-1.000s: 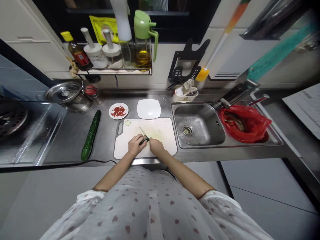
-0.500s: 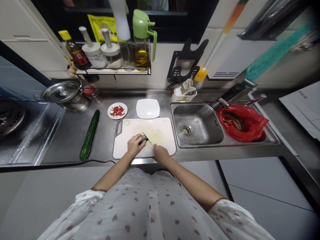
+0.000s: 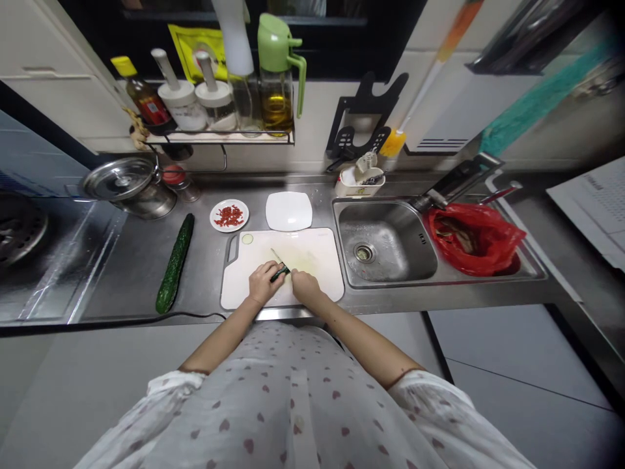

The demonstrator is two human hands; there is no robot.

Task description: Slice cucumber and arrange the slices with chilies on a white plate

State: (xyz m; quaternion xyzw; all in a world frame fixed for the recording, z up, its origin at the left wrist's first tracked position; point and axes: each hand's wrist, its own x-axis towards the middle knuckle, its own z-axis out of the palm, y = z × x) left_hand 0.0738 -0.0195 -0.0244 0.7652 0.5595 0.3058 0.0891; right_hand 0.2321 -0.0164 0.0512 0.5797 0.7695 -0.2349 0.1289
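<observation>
On the white cutting board [image 3: 244, 286], my left hand [image 3: 263, 283] is closed over a short dark green piece of cucumber [image 3: 278, 272]. My right hand [image 3: 305, 286] grips a knife [image 3: 279, 256] by its handle, which the fingers hide. The narrow blade points up and left, lying against the right end of the cucumber piece. A pale round slice [image 3: 247, 240] lies near the board's upper left corner. To the left of the board a whole cucumber [image 3: 176, 262] rests on the steel counter.
Behind the board stand a plate of chopped red bits [image 3: 229, 215] and a white dish [image 3: 288, 211]. The sink [image 3: 385, 238] is on the right, with a red plastic bag [image 3: 476, 241] beyond it. A lidded pot [image 3: 129, 187] stands left, below a bottle rack [image 3: 219, 138].
My right hand has moved left and slightly up, pushing the knife forward so more blade shows past the cucumber piece. My left hand has stayed in place.
</observation>
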